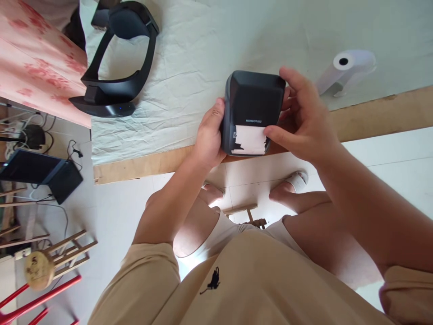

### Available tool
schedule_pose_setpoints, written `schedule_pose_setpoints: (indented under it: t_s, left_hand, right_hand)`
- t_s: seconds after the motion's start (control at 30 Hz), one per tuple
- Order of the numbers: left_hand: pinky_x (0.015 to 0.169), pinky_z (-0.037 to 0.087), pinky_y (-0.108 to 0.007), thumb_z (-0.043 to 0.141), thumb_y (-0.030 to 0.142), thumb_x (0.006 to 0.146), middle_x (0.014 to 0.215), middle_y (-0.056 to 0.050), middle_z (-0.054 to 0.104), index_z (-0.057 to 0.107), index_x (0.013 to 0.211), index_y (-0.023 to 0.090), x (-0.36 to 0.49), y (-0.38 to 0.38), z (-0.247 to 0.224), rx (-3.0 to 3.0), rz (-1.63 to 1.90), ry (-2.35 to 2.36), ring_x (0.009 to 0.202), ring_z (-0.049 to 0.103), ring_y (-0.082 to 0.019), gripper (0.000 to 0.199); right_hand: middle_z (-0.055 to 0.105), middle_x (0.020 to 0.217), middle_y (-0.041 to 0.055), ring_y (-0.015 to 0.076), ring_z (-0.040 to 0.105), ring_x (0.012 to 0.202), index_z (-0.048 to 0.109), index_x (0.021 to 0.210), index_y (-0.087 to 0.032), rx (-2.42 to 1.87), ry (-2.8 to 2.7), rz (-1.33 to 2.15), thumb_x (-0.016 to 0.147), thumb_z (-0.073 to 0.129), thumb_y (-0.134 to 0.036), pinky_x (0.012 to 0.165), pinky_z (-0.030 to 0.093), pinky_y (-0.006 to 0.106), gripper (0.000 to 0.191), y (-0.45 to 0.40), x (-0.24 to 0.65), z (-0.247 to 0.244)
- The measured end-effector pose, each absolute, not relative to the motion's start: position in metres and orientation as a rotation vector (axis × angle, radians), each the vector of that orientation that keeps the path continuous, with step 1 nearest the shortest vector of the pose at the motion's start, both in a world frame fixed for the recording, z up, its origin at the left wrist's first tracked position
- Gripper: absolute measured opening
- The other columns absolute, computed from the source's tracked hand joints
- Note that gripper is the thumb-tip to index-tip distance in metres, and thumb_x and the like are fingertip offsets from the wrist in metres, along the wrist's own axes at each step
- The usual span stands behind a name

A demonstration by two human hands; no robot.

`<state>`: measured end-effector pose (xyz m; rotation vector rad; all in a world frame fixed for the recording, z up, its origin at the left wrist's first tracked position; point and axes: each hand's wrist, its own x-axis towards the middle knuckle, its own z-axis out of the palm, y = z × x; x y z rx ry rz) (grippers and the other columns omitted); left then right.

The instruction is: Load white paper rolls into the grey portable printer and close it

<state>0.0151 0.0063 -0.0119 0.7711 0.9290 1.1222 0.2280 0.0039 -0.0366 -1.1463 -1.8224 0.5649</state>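
Observation:
A black label printer (256,101) with small white lettering is held up over the table's front edge. Torn white paper (250,139) covers its lower face. My left hand (212,135) grips the printer's left side, thumb along its edge. On the other side my right hand (302,117) has its index fingertip at the top right corner and its thumb by the paper's right edge; the other fingers curl behind and are partly hidden. A white paper roll (345,67) with a black core lies to the right on the table, its loose end trailing.
The table (189,58) has a pale green cloth and a bare wooden edge. A black headset (125,85) lies at its left. Pink floral fabric (50,67) hangs farther left. Below are cables, a black device (32,167) and a wooden stool (39,270) on the floor.

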Motion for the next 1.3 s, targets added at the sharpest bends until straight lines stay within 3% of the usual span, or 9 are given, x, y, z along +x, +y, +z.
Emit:
schedule_pose_setpoints:
  t_s: [0.2,0.37,0.53,0.7,0.8,0.9,1.0,1.13,1.3]
  left_hand:
    - [0.094,0.070,-0.040,0.048,0.066,0.107,0.098,-0.004,0.082,0.071,0.103,0.023,0.016,0.007,-0.005,0.729,1.065,0.944,0.111,0.082,-0.025,0.048]
    - [0.084,0.069,-0.036,0.046,0.071,0.106,0.088,-0.004,0.079,0.071,0.106,0.023,0.016,0.006,-0.003,0.686,1.011,1.002,0.095,0.081,-0.022,0.054]
    - [0.062,0.062,-0.030,0.049,0.075,0.103,0.074,0.000,0.069,0.069,0.099,0.023,0.017,0.001,-0.001,0.734,1.008,0.973,0.065,0.071,-0.015,0.056]
    - [0.048,0.045,-0.020,0.060,0.062,0.104,0.061,0.005,0.055,0.064,0.084,0.021,0.018,-0.003,0.005,0.722,1.018,1.004,0.050,0.054,-0.007,0.046]
    - [0.054,0.053,-0.023,0.058,0.056,0.106,0.063,0.003,0.060,0.068,0.088,0.020,0.017,-0.002,0.011,0.686,0.990,0.942,0.056,0.063,-0.010,0.041]
    - [0.081,0.066,-0.033,0.047,0.058,0.109,0.075,-0.002,0.072,0.070,0.093,0.021,0.017,-0.002,0.015,0.641,0.940,0.840,0.092,0.081,-0.022,0.047]
    - [0.097,0.067,-0.041,0.052,0.061,0.107,0.089,-0.006,0.079,0.073,0.095,0.021,0.016,-0.002,0.014,0.638,0.944,0.801,0.117,0.080,-0.030,0.047]
    - [0.094,0.068,-0.039,0.059,0.058,0.105,0.098,-0.004,0.081,0.076,0.104,0.020,0.015,0.000,0.009,0.647,0.955,0.826,0.110,0.083,-0.028,0.042]
    - [0.111,0.066,-0.042,0.051,0.054,0.109,0.105,-0.002,0.085,0.077,0.107,0.021,0.016,0.003,0.007,0.643,0.968,0.829,0.131,0.078,-0.030,0.042]
  right_hand:
    - [0.056,0.075,-0.0041,0.0143,0.056,0.057,0.062,0.139,-0.037,-1.016,-1.678,0.558,0.091,0.082,-0.051,0.049,0.050,0.031,0.054,-0.007,0.218,-0.006]
    - [0.068,0.103,0.0009,0.0170,0.074,0.077,0.061,0.101,-0.029,-1.130,-1.439,0.368,0.104,0.068,-0.047,0.057,0.058,0.033,0.020,-0.020,0.201,0.035]
    - [0.075,0.085,-0.0020,0.0179,0.069,0.067,0.068,0.095,-0.028,-1.321,-1.830,0.125,0.097,0.069,-0.032,0.059,0.055,0.036,0.004,-0.010,0.204,0.037]
    - [0.070,0.073,-0.0014,0.0219,0.064,0.064,0.075,0.114,-0.031,-1.451,-2.122,0.213,0.085,0.081,-0.039,0.060,0.052,0.038,0.030,0.003,0.219,0.025]
    - [0.077,0.089,0.0004,0.0246,0.067,0.071,0.074,0.123,-0.033,-1.448,-2.148,0.383,0.083,0.083,-0.040,0.066,0.054,0.042,0.042,-0.001,0.220,0.036]
    - [0.077,0.095,0.0001,0.0191,0.064,0.065,0.075,0.122,-0.032,-1.383,-2.033,0.431,0.082,0.082,-0.035,0.069,0.054,0.043,0.041,-0.013,0.216,0.052]
    - [0.075,0.100,0.0009,0.0154,0.060,0.064,0.076,0.122,-0.033,-1.290,-1.657,0.499,0.085,0.076,-0.033,0.062,0.051,0.038,0.037,-0.014,0.219,0.052]
    - [0.064,0.086,0.0033,0.0201,0.065,0.075,0.071,0.110,-0.031,-1.284,-1.178,0.795,0.094,0.068,-0.050,0.058,0.048,0.036,0.025,0.012,0.239,0.015]
    - [0.061,0.084,-0.0029,0.0112,0.054,0.054,0.053,0.104,-0.028,-1.188,-1.327,0.787,0.083,0.079,-0.080,0.047,0.038,0.029,0.062,0.018,0.247,-0.015]
